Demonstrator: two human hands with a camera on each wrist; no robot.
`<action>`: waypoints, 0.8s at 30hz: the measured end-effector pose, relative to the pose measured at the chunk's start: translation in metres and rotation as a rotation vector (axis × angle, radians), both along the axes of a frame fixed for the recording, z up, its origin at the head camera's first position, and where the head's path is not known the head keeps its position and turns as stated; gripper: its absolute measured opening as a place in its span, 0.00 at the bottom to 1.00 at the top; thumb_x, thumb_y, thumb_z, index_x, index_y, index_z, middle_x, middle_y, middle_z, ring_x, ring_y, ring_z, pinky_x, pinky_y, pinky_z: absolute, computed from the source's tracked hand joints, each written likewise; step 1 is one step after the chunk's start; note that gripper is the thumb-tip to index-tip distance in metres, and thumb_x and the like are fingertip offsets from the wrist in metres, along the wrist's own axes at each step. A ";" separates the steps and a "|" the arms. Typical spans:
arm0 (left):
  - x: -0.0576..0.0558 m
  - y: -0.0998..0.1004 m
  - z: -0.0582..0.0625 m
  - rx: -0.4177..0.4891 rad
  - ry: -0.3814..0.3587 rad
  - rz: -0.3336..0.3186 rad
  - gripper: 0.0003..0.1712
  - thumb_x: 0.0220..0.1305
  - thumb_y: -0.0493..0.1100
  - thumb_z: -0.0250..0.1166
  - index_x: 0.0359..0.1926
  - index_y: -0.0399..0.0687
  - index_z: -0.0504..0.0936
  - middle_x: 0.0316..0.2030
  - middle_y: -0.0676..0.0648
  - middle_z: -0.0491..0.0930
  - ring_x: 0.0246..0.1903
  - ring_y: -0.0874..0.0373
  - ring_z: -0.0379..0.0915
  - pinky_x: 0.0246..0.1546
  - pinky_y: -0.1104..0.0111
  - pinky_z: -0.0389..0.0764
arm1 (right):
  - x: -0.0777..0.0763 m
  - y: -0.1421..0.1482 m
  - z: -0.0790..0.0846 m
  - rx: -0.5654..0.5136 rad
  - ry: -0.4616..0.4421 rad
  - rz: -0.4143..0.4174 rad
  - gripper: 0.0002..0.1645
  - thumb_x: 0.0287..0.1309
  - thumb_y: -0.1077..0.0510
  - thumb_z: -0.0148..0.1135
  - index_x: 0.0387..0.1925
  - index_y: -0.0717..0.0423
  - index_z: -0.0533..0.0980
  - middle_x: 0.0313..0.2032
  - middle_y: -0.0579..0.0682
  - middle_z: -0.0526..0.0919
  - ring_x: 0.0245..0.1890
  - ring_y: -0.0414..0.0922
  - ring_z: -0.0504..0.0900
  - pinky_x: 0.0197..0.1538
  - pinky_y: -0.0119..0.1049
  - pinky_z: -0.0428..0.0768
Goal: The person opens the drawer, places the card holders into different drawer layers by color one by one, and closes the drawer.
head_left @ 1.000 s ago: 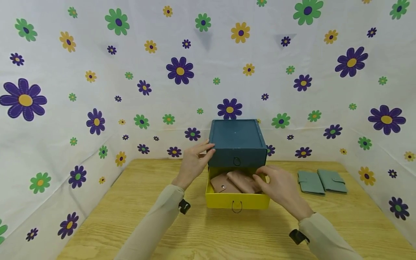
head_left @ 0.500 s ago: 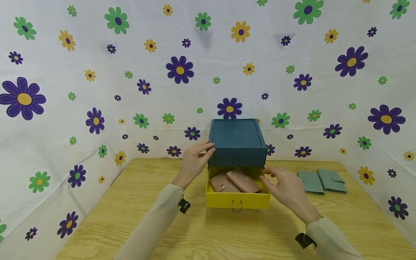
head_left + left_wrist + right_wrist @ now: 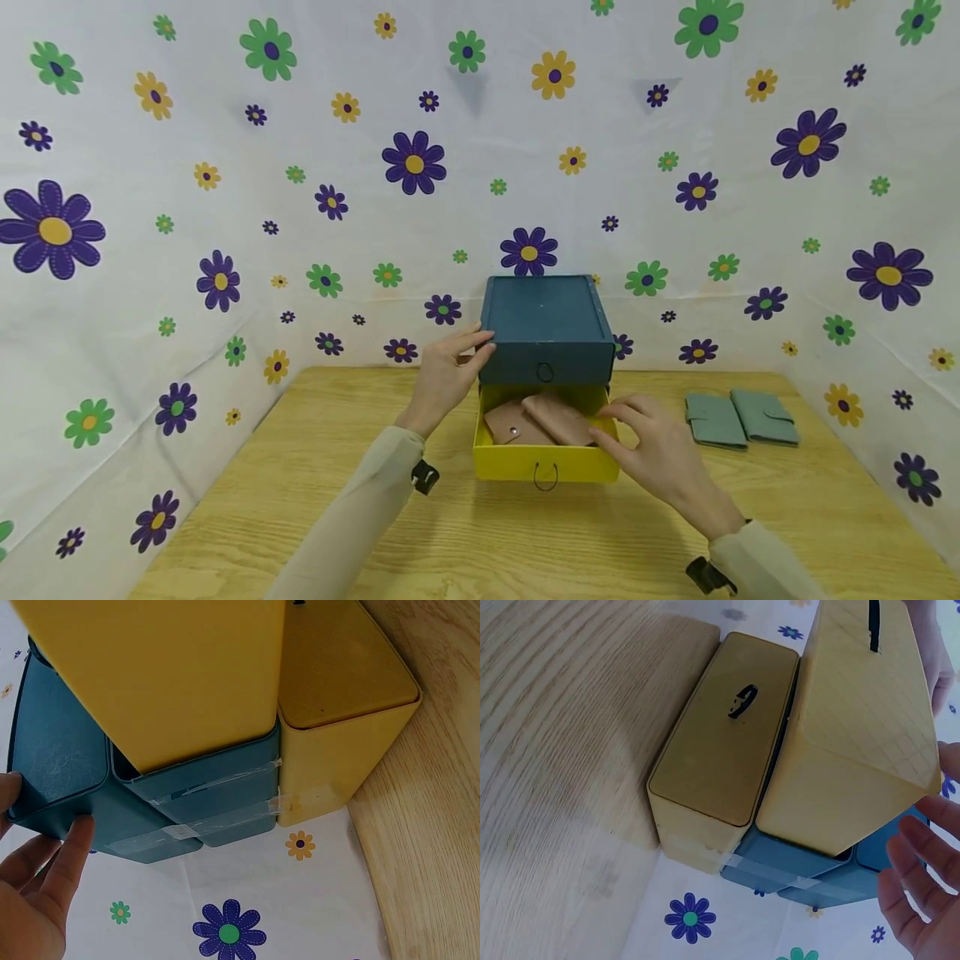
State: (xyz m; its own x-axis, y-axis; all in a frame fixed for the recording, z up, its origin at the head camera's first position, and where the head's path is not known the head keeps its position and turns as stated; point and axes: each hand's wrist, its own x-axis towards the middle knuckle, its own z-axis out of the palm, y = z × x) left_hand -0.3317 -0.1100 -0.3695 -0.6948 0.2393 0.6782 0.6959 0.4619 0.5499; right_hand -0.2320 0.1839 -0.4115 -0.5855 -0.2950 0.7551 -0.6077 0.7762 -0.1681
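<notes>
A drawer unit with a dark blue top box (image 3: 545, 308) stands at the table's back. Below that box a yellow drawer (image 3: 510, 463) is pulled out. Inside it lie a pinkish-brown snap wallet (image 3: 510, 421) and a second pinkish-brown wallet (image 3: 558, 419), partly overlapping. My left hand (image 3: 442, 377) holds the blue box's front left corner, thumb and fingers on different faces. At the open drawer's right rim is my right hand (image 3: 663, 458), fingers loosely spread, thumb tip over the edge. In the right wrist view its fingers (image 3: 922, 844) are beside the drawer's side; contact is unclear.
Two green wallets (image 3: 716, 421) lie side by side on the wooden table (image 3: 337, 517), right of the unit. A lower yellow drawer (image 3: 712, 742) with a black loop pull sits under the pulled-out one. Flower-printed cloth (image 3: 337, 250) hangs behind and at both sides.
My right hand drew back rightward from the wallets inside the drawer to its right rim, then shifted slightly left and down. The left hand stays at the blue box's corner.
</notes>
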 end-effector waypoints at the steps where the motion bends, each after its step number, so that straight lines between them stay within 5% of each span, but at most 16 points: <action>1: 0.000 0.000 0.000 -0.001 -0.001 0.001 0.17 0.67 0.43 0.64 0.54 0.44 0.84 0.61 0.38 0.76 0.57 0.49 0.78 0.43 0.67 0.86 | 0.000 -0.001 0.000 0.007 0.026 0.010 0.16 0.45 0.51 0.78 0.35 0.53 0.85 0.37 0.47 0.84 0.37 0.44 0.83 0.36 0.40 0.85; 12: 0.000 0.000 -0.001 -0.006 0.009 0.006 0.16 0.67 0.42 0.64 0.54 0.44 0.84 0.61 0.38 0.76 0.57 0.49 0.78 0.43 0.66 0.86 | 0.012 -0.017 -0.003 0.077 0.121 0.127 0.15 0.52 0.46 0.74 0.35 0.51 0.85 0.30 0.43 0.78 0.31 0.37 0.73 0.31 0.29 0.76; 24: 0.000 0.001 -0.002 -0.005 0.018 0.007 0.16 0.67 0.42 0.65 0.54 0.44 0.84 0.61 0.38 0.77 0.57 0.49 0.78 0.43 0.67 0.86 | 0.027 -0.038 -0.006 0.122 0.165 0.167 0.17 0.39 0.52 0.80 0.34 0.48 0.85 0.31 0.40 0.84 0.29 0.36 0.79 0.32 0.31 0.82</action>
